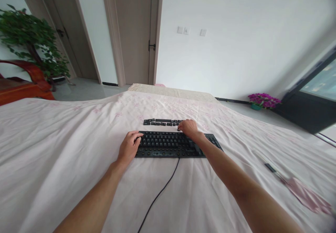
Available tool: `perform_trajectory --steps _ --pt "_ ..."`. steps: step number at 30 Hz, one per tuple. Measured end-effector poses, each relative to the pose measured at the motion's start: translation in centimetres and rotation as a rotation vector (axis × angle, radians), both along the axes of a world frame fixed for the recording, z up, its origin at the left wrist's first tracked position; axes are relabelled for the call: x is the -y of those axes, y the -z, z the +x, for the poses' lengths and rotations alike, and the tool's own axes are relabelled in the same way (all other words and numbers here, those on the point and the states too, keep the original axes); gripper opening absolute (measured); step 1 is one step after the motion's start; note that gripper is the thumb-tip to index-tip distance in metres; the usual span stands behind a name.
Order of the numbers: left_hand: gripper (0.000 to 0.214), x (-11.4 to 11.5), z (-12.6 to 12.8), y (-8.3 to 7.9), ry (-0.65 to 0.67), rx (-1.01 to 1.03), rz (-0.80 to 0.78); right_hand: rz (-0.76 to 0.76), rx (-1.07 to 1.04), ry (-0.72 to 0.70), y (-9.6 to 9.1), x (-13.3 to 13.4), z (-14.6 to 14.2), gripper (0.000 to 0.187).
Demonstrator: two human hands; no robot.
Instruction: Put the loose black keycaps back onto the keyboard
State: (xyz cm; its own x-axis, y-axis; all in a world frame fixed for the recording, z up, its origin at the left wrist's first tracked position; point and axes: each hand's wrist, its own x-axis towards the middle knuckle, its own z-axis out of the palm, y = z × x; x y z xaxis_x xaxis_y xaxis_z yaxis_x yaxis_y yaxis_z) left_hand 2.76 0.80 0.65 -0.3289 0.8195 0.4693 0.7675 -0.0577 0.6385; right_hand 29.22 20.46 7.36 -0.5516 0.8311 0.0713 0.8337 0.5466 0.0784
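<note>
A black keyboard (pixel 168 144) lies on a bed covered by a pale pink sheet (pixel 65 138), with its cable (pixel 160 192) running toward me. My left hand (pixel 129 147) grips the keyboard's left end, fingers curled over the edge. My right hand (pixel 188 127) reaches past the keyboard's far edge, its fingers bent down onto the right end of a row of loose black keycaps (pixel 160 122) laid out on the sheet. What the right fingertips pinch is hidden.
A dark-handled tool with a pinkish head (pixel 296 185) lies on the sheet at the right. Beyond the bed are doors (pixel 133 33), a potted tree (pixel 31 40), red wooden furniture (pixel 23 86), purple flowers (pixel 262 100) and a dark window frame (pixel 309 103).
</note>
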Motion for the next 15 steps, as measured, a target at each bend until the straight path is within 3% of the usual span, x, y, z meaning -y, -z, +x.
perform_trajectory --steps 15 --pt "0.026 0.02 0.12 -0.20 -0.006 0.014 0.010 -0.023 -0.007 -0.026 -0.82 0.19 -0.15 0.018"
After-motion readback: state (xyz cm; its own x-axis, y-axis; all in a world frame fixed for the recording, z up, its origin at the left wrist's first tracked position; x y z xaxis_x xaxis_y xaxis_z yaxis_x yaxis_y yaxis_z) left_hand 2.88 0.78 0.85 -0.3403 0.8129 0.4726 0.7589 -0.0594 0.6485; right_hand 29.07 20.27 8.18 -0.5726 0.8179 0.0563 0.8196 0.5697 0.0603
